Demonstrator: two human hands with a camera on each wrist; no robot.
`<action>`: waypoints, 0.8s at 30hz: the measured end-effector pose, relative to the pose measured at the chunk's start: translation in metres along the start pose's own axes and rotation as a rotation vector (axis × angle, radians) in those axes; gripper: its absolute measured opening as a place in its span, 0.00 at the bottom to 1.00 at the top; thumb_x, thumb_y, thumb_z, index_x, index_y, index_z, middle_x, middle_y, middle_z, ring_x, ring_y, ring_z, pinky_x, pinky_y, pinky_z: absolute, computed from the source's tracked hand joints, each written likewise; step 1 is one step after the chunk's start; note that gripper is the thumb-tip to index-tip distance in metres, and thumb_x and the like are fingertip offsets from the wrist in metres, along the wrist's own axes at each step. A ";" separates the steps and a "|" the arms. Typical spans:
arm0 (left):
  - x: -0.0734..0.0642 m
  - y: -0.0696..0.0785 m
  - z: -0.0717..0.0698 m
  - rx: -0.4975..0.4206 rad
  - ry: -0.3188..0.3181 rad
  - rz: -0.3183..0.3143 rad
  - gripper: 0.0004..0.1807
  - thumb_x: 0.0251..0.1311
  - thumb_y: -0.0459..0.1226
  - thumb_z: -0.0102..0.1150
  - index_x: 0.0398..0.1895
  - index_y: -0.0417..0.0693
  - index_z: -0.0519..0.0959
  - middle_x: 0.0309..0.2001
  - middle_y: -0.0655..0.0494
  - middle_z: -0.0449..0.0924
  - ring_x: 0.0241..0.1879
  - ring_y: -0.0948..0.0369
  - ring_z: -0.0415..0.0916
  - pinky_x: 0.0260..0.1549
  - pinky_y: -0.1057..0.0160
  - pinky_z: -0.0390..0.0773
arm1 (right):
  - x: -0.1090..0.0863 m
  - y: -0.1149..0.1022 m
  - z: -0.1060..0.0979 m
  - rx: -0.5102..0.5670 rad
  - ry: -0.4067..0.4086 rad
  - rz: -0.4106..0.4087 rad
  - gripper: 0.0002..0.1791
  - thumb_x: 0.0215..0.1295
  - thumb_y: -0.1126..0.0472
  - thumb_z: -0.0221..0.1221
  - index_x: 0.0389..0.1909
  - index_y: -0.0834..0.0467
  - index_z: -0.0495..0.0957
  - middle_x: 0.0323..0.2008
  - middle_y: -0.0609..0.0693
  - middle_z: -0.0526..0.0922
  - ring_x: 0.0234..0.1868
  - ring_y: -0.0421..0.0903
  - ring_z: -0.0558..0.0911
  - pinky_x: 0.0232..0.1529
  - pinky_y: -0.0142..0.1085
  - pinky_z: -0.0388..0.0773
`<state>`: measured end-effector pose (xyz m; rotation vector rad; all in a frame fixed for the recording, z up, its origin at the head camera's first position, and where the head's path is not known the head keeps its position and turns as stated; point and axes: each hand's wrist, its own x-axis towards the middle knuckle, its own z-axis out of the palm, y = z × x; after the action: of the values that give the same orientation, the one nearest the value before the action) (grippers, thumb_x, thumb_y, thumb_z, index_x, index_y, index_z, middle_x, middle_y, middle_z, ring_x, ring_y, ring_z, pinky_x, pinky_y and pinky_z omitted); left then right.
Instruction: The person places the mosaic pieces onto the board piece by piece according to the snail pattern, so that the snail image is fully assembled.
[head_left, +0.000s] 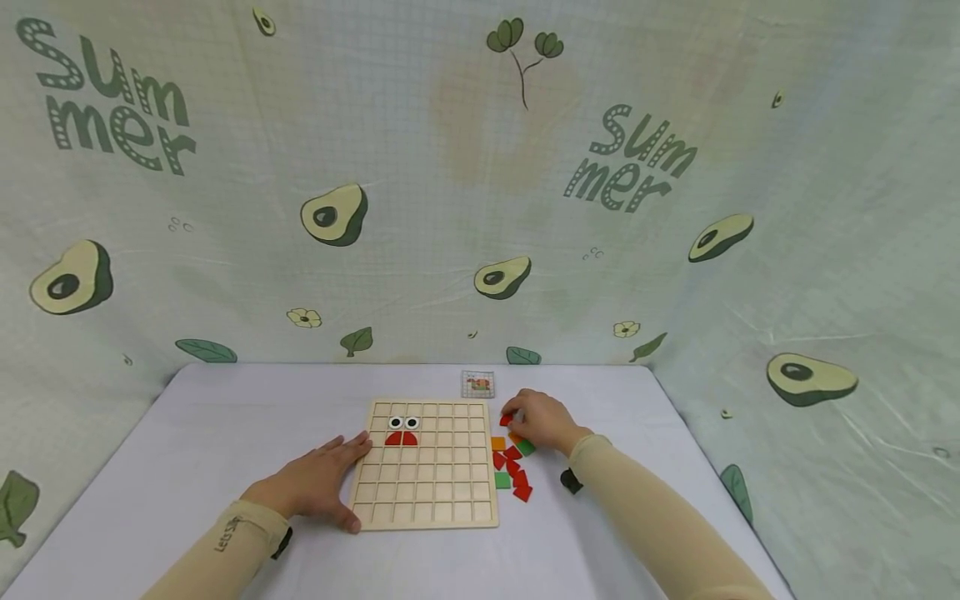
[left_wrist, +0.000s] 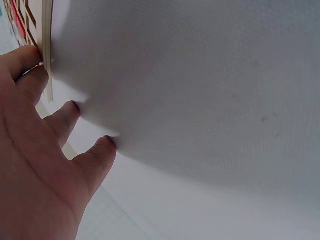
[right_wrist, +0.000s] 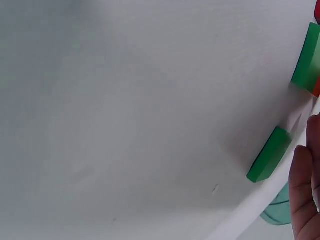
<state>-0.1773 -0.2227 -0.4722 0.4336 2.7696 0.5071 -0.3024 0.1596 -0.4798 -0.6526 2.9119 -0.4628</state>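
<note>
A pale wooden grid board (head_left: 424, 492) lies on the table. On it two black-and-white eye tiles (head_left: 403, 423) sit side by side above two red quarter-round tiles (head_left: 401, 438). My left hand (head_left: 318, 479) rests spread along the board's left edge, fingertips at its upper side and thumb by the lower corner. In the left wrist view, straight fingers (left_wrist: 95, 157) reach past the board edge (left_wrist: 45, 40). Beyond the board's right edge, my right hand (head_left: 546, 419) pinches a red tile (head_left: 507, 419) between thumb and fingers. Its fingers (right_wrist: 302, 185) barely enter the right wrist view.
Right of the board lie several loose red tiles (head_left: 521, 478), orange tiles (head_left: 498, 444) and green tiles (head_left: 502, 480). A small picture card (head_left: 477, 384) lies behind the board. A patterned cloth (head_left: 420, 167) hangs around the white table (head_left: 247, 417).
</note>
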 end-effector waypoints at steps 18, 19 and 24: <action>0.000 0.002 0.000 0.008 -0.017 -0.010 0.67 0.26 0.60 0.82 0.74 0.41 0.64 0.77 0.49 0.55 0.72 0.37 0.52 0.65 0.33 0.58 | -0.012 -0.009 -0.006 0.010 0.024 -0.064 0.12 0.63 0.56 0.67 0.47 0.50 0.86 0.41 0.44 0.81 0.36 0.41 0.74 0.39 0.33 0.78; 0.000 0.001 0.000 0.010 -0.017 -0.010 0.68 0.26 0.60 0.82 0.74 0.41 0.63 0.77 0.49 0.55 0.72 0.37 0.52 0.65 0.33 0.58 | -0.011 -0.011 -0.006 0.005 0.022 -0.066 0.12 0.63 0.55 0.67 0.48 0.50 0.86 0.41 0.43 0.81 0.36 0.40 0.74 0.39 0.33 0.78; 0.002 0.000 0.001 0.015 -0.015 -0.010 0.68 0.25 0.61 0.82 0.74 0.42 0.63 0.77 0.49 0.55 0.72 0.37 0.52 0.65 0.32 0.57 | -0.005 -0.029 -0.006 0.006 0.010 -0.076 0.14 0.63 0.53 0.67 0.49 0.48 0.85 0.43 0.42 0.80 0.37 0.41 0.75 0.41 0.34 0.78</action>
<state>-0.1788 -0.2222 -0.4734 0.4249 2.7618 0.4796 -0.2873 0.1385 -0.4643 -0.7651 2.9018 -0.4842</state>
